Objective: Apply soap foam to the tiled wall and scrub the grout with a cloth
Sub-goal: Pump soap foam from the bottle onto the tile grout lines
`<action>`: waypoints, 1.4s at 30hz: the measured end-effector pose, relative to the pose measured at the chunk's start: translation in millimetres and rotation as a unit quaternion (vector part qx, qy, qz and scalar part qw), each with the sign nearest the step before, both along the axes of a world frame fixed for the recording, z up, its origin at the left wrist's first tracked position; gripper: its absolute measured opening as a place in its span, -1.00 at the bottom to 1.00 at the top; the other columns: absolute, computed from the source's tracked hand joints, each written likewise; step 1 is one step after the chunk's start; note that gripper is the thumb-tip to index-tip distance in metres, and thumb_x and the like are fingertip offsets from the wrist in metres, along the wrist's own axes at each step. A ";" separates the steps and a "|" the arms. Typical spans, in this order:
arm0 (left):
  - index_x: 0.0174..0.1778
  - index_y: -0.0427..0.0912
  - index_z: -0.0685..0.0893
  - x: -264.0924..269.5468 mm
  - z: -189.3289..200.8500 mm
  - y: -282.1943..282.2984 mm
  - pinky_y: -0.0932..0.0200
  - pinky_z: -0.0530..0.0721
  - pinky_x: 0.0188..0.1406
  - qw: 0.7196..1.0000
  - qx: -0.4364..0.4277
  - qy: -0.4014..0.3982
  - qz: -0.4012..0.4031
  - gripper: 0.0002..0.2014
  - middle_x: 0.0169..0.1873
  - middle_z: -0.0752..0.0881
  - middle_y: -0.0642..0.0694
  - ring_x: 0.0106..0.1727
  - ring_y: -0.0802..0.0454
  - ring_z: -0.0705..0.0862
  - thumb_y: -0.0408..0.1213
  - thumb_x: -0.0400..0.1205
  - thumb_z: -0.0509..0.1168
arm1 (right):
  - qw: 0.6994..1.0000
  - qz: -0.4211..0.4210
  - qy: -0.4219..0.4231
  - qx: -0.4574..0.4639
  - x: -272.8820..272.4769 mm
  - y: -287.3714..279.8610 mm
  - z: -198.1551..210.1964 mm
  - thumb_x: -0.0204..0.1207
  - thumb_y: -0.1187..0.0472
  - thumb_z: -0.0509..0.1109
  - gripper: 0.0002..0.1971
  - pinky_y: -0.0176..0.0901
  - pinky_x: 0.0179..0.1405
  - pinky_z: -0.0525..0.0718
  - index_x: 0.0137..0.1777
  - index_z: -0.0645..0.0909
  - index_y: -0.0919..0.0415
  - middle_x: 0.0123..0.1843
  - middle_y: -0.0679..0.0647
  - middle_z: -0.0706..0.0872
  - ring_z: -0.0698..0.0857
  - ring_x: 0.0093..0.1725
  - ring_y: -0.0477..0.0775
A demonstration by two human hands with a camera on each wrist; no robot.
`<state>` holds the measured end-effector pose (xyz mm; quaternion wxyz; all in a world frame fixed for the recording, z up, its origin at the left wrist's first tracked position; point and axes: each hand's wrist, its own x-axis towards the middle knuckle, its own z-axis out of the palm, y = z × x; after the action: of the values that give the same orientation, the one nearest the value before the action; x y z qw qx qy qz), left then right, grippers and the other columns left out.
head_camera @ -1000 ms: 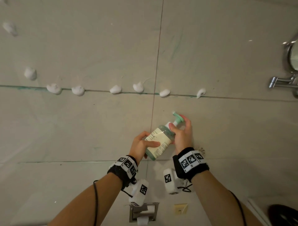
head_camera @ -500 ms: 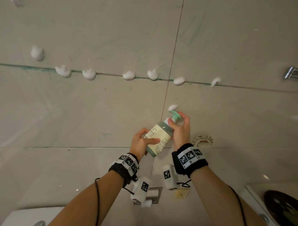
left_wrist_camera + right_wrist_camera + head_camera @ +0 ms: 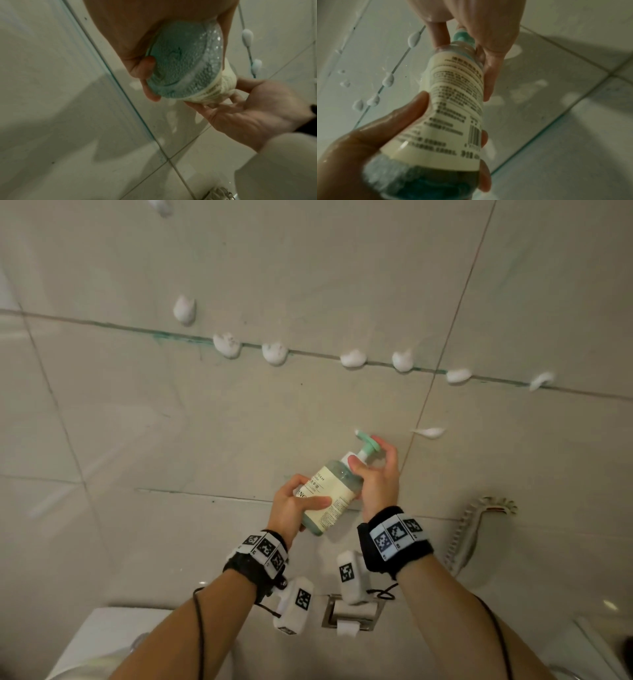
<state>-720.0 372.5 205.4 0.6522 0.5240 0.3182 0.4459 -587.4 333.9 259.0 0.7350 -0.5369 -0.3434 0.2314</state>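
The tiled wall [image 3: 308,268] fills the head view, its horizontal grout line [image 3: 308,355] running from 9 o'clock toward 3 o'clock, sloping slightly down to the right. A row of foam dabs [image 3: 353,358] sits on this line, with one more foam streak [image 3: 430,432] lower, at about 2 o'clock from the bottle.

Your two forearms enter from 6 o'clock and converge near the centre of the head view, each wrist wrapped in a black band with printed markers.

The foam soap bottle [image 3: 330,496] lies tilted between your hands, base toward 7 o'clock and pump toward 1 o'clock, close in front of the wall.

Your left hand [image 3: 296,508] grasps the lower body of the bottle: thumb across the label, fingers curled beneath the base, as the left wrist view confirms.

Your right hand [image 3: 376,477] grips the bottle's shoulder, thumb on the near side at the neck, fingers reaching up beside the green pump head [image 3: 368,441].

A white brush [image 3: 479,518] rests against the wall at 4 o'clock from the bottle.

A toilet-roll holder [image 3: 351,614] is visible at 6 o'clock.
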 end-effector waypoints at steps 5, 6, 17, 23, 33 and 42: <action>-0.07 -0.21 0.59 -18.3 -8.1 5.0 0.36 0.34 -0.70 1.000 -0.018 -0.012 0.016 -0.66 -0.29 0.75 -0.16 -0.49 0.01 0.68 -0.45 0.32 0.55 | 1.000 0.017 0.008 -0.010 -19.5 11.6 -6.0 0.28 0.28 0.55 -0.61 0.28 0.04 0.78 0.03 0.65 -0.18 0.25 0.11 0.65 0.76 0.10 0.20; -0.07 -0.20 0.59 -23.3 -10.3 6.3 0.34 0.33 -0.69 1.000 -0.016 -0.008 0.018 -0.64 -0.30 0.75 -0.16 -0.48 -0.01 0.68 -0.39 0.28 0.55 | 1.000 0.020 0.010 -0.015 -24.5 12.6 -7.4 0.28 0.27 0.55 -0.61 0.31 0.04 0.77 0.03 0.65 -0.18 0.25 0.12 0.65 0.76 0.10 0.22; -0.08 -0.16 0.64 -80.2 -17.3 17.9 0.25 0.34 -0.63 0.999 -0.006 -0.008 0.046 -0.63 -0.33 0.76 -0.15 -0.37 -0.10 0.68 -0.25 0.22 0.53 | 0.995 0.103 0.001 0.005 -78.3 28.4 -9.8 0.52 0.49 0.41 -0.45 -0.26 -0.23 0.73 0.44 0.42 0.08 0.21 0.03 0.74 0.80 -0.18 -0.13; 0.05 -0.32 0.65 -105.2 -20.9 27.7 0.29 0.28 -0.64 0.997 -0.022 -0.029 0.061 -0.52 -0.33 0.73 -0.16 -0.40 -0.09 0.64 -0.28 0.22 0.53 | 0.997 0.069 -0.031 -0.018 -103.3 44.8 -7.3 0.40 0.33 0.53 -0.46 -0.27 -0.22 0.74 0.35 0.53 -0.04 0.23 0.04 0.65 0.79 -0.09 -0.18; -0.01 -0.21 0.64 -151.2 -34.4 40.4 0.24 0.26 -0.58 0.995 -0.042 -0.033 0.087 -0.57 -0.31 0.75 -0.21 -0.35 -0.12 0.63 -0.24 0.22 0.52 | 0.993 0.071 -0.053 -0.080 -157.3 63.1 -8.7 0.31 0.19 0.57 -0.66 0.22 -0.05 0.81 -0.02 0.65 -0.27 -0.03 -0.11 0.75 0.80 -0.10 0.04; 0.10 -0.34 0.66 -202.4 -39.8 54.3 0.24 0.32 -0.60 0.993 -0.029 -0.019 0.111 -0.48 -0.31 0.75 -0.19 -0.37 -0.11 0.65 -0.21 0.24 0.52 | 0.991 0.088 -0.077 -0.062 -215.9 72.1 -8.8 0.24 0.13 0.51 -0.49 0.23 -0.03 0.80 0.20 0.56 -0.27 0.20 -0.03 0.65 0.80 -0.07 0.01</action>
<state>-922.4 426.8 165.6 0.6193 0.4576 0.3745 0.5166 -803.3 406.0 250.2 0.6486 -0.5657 -0.4292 0.2740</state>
